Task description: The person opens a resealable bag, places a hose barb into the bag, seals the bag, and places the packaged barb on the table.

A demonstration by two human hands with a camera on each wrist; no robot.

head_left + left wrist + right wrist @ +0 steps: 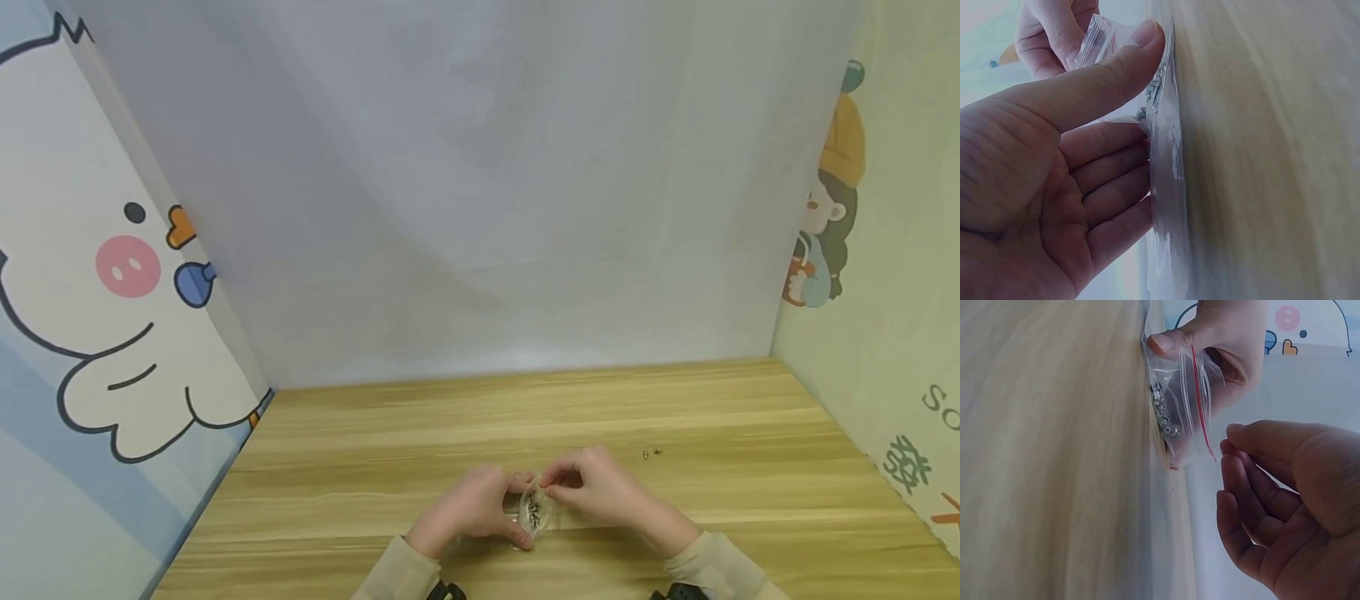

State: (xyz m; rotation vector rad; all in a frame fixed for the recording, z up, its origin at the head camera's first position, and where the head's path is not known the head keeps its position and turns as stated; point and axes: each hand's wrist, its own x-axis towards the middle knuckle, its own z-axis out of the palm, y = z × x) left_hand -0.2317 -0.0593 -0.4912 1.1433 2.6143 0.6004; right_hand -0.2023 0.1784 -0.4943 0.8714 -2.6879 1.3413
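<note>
A clear zip bag (1190,419) with a red line along its mouth lies on the table, its mouth spread open. Small silvery metal parts (534,510) are gathered inside it; their exact kind is too small to tell. My left hand (480,504) grips the bag, thumb on the near side and fingers on the far side. At the bag's mouth, my right hand (600,492) holds its thumb and forefinger tips together, its other fingers curled. Whether these fingertips pinch the bag's edge or a tiny part, I cannot tell.
Two small metal pieces (651,453) lie on the wooden table (360,450), beyond my right hand and to its right. A grey backdrop (510,208) stands behind the table. Printed cartoon panels (97,350) border it left and right.
</note>
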